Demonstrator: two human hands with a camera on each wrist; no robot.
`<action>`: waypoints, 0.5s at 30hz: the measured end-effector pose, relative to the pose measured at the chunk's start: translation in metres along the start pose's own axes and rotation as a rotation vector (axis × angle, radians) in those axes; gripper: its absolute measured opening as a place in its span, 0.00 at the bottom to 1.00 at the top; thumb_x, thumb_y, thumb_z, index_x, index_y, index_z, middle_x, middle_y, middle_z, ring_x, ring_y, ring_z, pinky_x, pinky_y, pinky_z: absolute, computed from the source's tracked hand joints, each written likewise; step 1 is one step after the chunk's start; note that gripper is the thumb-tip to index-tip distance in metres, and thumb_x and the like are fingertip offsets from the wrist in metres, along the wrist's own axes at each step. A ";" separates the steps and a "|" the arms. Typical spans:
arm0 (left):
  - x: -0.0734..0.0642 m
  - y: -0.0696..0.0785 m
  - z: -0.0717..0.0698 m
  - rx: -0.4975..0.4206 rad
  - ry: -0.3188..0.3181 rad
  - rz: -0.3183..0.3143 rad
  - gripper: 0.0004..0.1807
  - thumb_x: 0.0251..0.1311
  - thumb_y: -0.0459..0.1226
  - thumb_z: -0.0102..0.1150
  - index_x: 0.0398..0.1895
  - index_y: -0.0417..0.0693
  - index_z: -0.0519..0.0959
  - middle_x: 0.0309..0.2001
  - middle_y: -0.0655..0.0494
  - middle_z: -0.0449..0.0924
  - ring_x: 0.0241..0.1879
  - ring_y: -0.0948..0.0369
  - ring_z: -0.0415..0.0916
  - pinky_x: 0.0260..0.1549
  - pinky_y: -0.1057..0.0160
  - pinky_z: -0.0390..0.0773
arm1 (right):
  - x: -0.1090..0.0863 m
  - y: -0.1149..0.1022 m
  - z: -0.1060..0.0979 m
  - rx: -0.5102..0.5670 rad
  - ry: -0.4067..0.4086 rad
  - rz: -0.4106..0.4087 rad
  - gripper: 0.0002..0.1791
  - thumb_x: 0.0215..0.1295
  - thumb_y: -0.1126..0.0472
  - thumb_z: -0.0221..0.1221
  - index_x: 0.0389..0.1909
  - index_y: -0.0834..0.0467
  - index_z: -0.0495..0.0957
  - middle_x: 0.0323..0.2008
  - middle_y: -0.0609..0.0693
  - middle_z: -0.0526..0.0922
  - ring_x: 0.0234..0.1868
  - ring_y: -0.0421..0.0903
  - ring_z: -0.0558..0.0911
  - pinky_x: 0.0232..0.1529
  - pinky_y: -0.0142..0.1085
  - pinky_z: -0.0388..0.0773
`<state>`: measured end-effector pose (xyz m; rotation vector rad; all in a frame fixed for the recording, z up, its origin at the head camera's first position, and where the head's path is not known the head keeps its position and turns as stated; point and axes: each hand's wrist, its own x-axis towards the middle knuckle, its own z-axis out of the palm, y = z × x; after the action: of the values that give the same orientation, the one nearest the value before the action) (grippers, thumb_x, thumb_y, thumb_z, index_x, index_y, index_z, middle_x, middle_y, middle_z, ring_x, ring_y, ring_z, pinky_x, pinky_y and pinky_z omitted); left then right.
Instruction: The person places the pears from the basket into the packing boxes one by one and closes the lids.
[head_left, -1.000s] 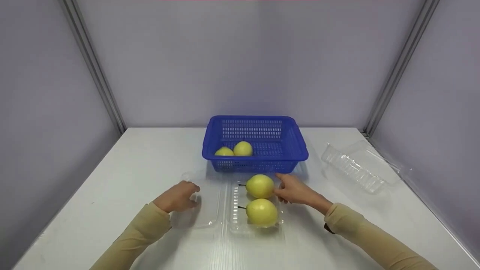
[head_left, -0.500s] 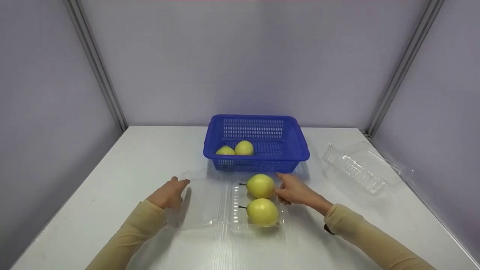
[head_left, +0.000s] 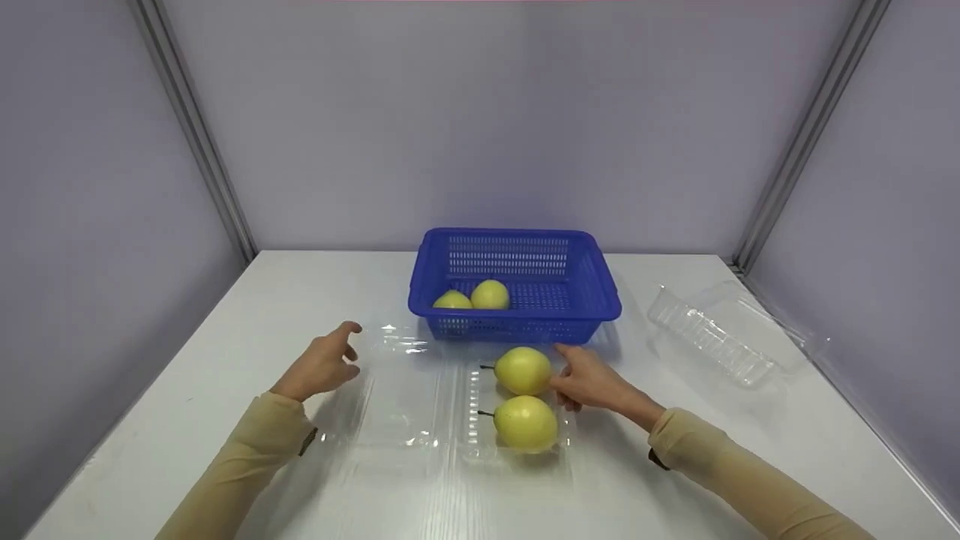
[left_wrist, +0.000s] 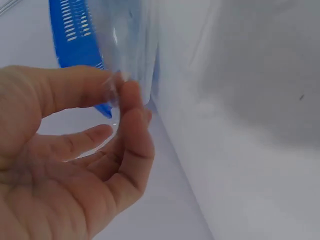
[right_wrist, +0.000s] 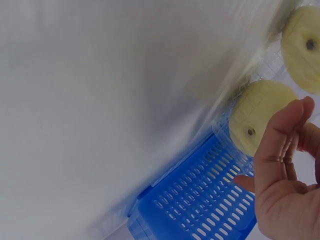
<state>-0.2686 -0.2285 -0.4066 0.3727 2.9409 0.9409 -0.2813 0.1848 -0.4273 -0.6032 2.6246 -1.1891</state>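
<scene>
The left hand (head_left: pixel 316 369) pinches the edge of a clear lid (head_left: pixel 401 401), its grip closed on the thin plastic between thumb and fingers. Just right of the lid, a clear tray (head_left: pixel 474 409) sits on the tabletop (head_left: pixel 247 315), holding a near pear (head_left: pixel 526 424) and a far pear (head_left: pixel 523 371), stems pointing left. The right hand (head_left: pixel 592 381) is at the tray's right side by the far pear, forefinger extended; whether its grip pinches the rim I cannot tell. Behind stands a blue basket (head_left: pixel 514 328) with two more pears (head_left: pixel 490 295) inside
</scene>
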 end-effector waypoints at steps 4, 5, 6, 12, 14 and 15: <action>-0.002 0.003 -0.012 -0.172 0.047 -0.024 0.29 0.60 0.29 0.55 0.65 0.36 0.64 0.43 0.42 0.80 0.37 0.54 0.80 0.37 0.58 0.79 | -0.001 0.000 0.000 0.010 0.001 -0.002 0.44 0.59 0.69 0.54 0.77 0.60 0.49 0.13 0.49 0.77 0.12 0.41 0.75 0.17 0.48 0.80; -0.003 0.003 -0.015 -0.208 0.051 -0.025 0.28 0.60 0.30 0.55 0.66 0.37 0.64 0.42 0.43 0.79 0.38 0.56 0.80 0.38 0.59 0.79 | -0.001 0.000 0.000 0.011 0.001 -0.004 0.44 0.59 0.69 0.54 0.77 0.60 0.49 0.13 0.49 0.77 0.12 0.41 0.75 0.17 0.47 0.80; -0.004 0.004 -0.017 -0.241 0.056 -0.024 0.29 0.61 0.30 0.55 0.66 0.39 0.65 0.43 0.43 0.79 0.39 0.56 0.79 0.38 0.60 0.79 | -0.001 0.000 0.000 0.013 0.000 -0.007 0.44 0.59 0.69 0.54 0.77 0.59 0.49 0.13 0.49 0.78 0.12 0.41 0.75 0.17 0.47 0.80; -0.010 0.013 -0.023 -0.321 0.062 -0.011 0.32 0.58 0.31 0.57 0.68 0.43 0.64 0.40 0.47 0.73 0.40 0.55 0.77 0.39 0.61 0.78 | -0.001 0.000 0.000 0.021 -0.005 -0.017 0.44 0.58 0.70 0.55 0.77 0.56 0.50 0.14 0.51 0.78 0.12 0.42 0.76 0.17 0.48 0.80; -0.011 0.018 -0.024 -0.330 0.067 -0.004 0.32 0.57 0.31 0.59 0.67 0.43 0.65 0.37 0.50 0.70 0.37 0.56 0.76 0.38 0.60 0.79 | -0.001 0.000 0.001 0.024 -0.008 -0.017 0.44 0.58 0.70 0.54 0.77 0.57 0.50 0.14 0.51 0.78 0.12 0.42 0.76 0.17 0.48 0.80; -0.012 0.020 -0.024 -0.334 0.072 -0.001 0.32 0.57 0.31 0.59 0.67 0.43 0.65 0.36 0.51 0.70 0.36 0.56 0.76 0.37 0.61 0.78 | -0.001 0.000 0.001 0.025 -0.008 -0.014 0.44 0.58 0.70 0.54 0.77 0.57 0.50 0.14 0.51 0.78 0.13 0.42 0.76 0.17 0.48 0.80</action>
<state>-0.2553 -0.2291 -0.3759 0.3270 2.7682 1.4413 -0.2800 0.1841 -0.4281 -0.6213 2.5993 -1.2184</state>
